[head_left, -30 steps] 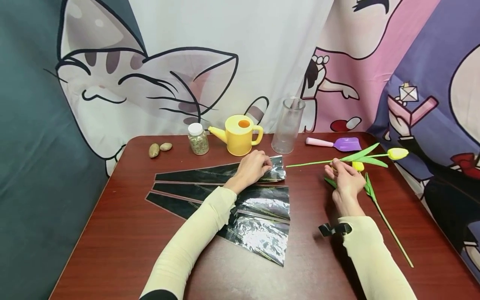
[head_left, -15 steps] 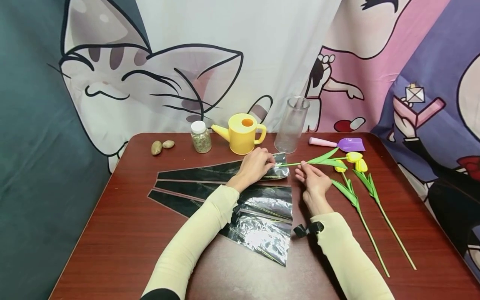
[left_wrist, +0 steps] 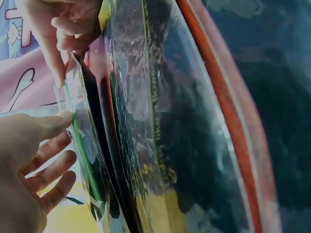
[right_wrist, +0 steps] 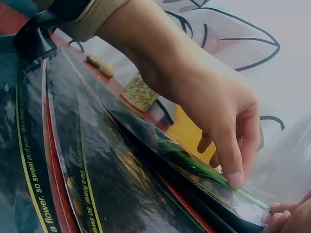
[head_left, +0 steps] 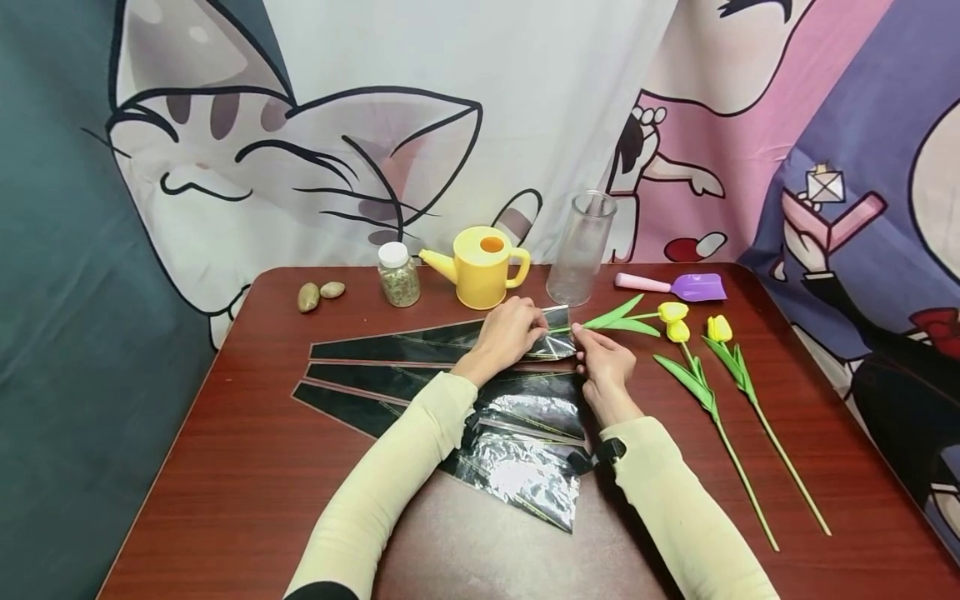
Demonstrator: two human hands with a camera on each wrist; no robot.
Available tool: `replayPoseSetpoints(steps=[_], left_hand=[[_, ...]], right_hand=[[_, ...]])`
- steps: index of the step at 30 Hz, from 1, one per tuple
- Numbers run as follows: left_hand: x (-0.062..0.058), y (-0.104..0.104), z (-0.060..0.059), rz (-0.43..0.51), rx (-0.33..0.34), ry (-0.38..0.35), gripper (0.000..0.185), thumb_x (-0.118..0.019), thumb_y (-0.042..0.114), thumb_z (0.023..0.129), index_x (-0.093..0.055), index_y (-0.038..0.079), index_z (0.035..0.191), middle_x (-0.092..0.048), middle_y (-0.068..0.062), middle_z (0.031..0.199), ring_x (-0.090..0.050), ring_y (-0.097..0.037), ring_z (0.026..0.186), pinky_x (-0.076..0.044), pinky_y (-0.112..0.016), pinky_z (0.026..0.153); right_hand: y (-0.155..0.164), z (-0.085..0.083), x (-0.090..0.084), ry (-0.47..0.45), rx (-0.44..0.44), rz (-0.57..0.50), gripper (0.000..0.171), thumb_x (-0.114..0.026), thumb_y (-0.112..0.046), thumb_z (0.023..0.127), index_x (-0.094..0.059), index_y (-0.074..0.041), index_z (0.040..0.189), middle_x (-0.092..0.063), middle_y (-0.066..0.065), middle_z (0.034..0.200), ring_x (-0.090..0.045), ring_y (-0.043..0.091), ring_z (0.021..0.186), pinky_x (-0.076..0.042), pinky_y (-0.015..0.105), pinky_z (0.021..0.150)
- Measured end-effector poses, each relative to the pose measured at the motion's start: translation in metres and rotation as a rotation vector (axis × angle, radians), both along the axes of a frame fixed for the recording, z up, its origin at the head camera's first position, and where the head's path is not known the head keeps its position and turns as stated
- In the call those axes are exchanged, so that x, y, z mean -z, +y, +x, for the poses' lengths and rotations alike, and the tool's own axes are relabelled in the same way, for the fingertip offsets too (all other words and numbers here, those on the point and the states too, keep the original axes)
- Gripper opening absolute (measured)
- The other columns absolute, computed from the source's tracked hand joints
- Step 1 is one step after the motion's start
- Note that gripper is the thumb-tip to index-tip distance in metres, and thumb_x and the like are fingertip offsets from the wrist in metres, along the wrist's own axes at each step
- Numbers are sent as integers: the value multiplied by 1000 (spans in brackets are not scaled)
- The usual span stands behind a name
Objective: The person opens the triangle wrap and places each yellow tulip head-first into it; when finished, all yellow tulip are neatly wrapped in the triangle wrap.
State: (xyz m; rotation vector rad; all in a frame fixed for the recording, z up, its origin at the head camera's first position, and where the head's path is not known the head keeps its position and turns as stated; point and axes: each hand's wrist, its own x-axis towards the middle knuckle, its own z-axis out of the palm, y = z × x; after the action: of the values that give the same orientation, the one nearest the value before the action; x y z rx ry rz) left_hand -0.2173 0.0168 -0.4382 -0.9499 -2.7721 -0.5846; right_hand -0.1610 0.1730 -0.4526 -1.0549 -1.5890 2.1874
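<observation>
Three dark-and-clear plastic flower sleeves (head_left: 530,398) lie fanned out on the table. At the mouth of the farthest flower sleeve (head_left: 431,343), my left hand (head_left: 507,333) pinches the clear film, thumb over the green stem (right_wrist: 206,170) that shows inside. My right hand (head_left: 606,367) pinches a yellow tulip (head_left: 672,312) right at the sleeve's opening; its leaves and bloom stick out to the right. In the left wrist view the right hand (left_wrist: 73,26) is above the left hand (left_wrist: 34,150), both along the film's edge. Two more tulips, one (head_left: 705,392) beside another (head_left: 746,392), lie at the right.
Along the table's back stand a jar with a white lid (head_left: 398,277), a yellow watering can (head_left: 481,271) and a clear glass vase (head_left: 581,250). A purple trowel (head_left: 697,287) lies at the back right, two stones (head_left: 309,297) at the back left. A printed curtain (head_left: 450,67) hangs behind.
My right hand has moved left with the tulip, from the right side to the sleeve's mouth, and the stem has slid into the sleeve. The left hand has stayed at the film.
</observation>
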Motion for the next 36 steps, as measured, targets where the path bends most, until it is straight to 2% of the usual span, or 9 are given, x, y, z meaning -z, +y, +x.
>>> replayPoseSetpoints(steps=[6,12,18,23,25,27,30,32,36], left_hand=[[0,-2,0,-29,7,6,7,-72,26,91,-77,22,93,-61,7,91,-56,-14,88,-47,-30,78],[3,-2,0,-43,15,9,6,-72,26,91,-77,22,92,-62,7,92,-56,-14,89,-47,-30,79],[3,-2,1,-44,14,16,6,-72,25,91,-77,21,93,-62,6,92,-56,-15,89,-47,-30,79],[4,-3,1,-62,9,21,8,-70,26,92,-77,22,94,-62,7,93,-56,-14,89,-47,-29,79],[4,-4,0,-63,9,20,8,-70,26,93,-76,22,94,-62,7,93,-56,-14,89,-47,-29,79],[5,-5,0,-61,10,20,8,-70,26,92,-76,21,94,-62,6,92,-56,-14,89,-47,-29,79],[5,-5,-1,-59,10,22,8,-70,27,92,-76,21,94,-62,6,92,-56,-14,89,-47,-29,79],[6,-5,-1,-59,7,22,8,-71,27,92,-76,21,94,-62,6,93,-56,-14,89,-47,-29,79],[7,-5,0,-63,1,20,9,-71,27,92,-77,21,95,-62,7,93,-55,-13,89,-46,-28,79]], right_hand=[[-2,1,-1,-50,-81,26,10,-81,-13,82,-76,-5,84,-71,2,70,-51,4,42,-34,17,35],[3,4,2,-73,-151,50,18,-80,-15,83,-75,-2,94,-72,3,73,-55,5,43,-35,16,36],[13,9,1,-37,-207,46,23,-79,-17,84,-74,-1,100,-73,4,77,-54,4,44,-36,17,37],[39,13,-14,23,-271,101,26,-79,-20,85,-74,-2,103,-73,3,81,-57,6,48,-42,18,39],[57,12,-25,66,-350,201,29,-78,-22,86,-73,-2,107,-73,1,82,-59,7,52,-46,20,43],[77,9,-36,113,-447,379,33,-77,-25,87,-73,-1,109,-72,1,79,-61,7,55,-48,22,47],[107,2,-49,162,-566,745,36,-75,-33,88,-74,-3,107,-71,3,81,-60,7,62,-51,24,52],[123,-3,-53,180,-609,987,31,-75,-35,87,-76,-8,102,-70,4,81,-59,9,67,-48,22,54],[144,-15,-52,295,-707,1339,13,-78,-23,86,-77,-13,94,-72,2,84,-57,16,75,-42,25,62]])
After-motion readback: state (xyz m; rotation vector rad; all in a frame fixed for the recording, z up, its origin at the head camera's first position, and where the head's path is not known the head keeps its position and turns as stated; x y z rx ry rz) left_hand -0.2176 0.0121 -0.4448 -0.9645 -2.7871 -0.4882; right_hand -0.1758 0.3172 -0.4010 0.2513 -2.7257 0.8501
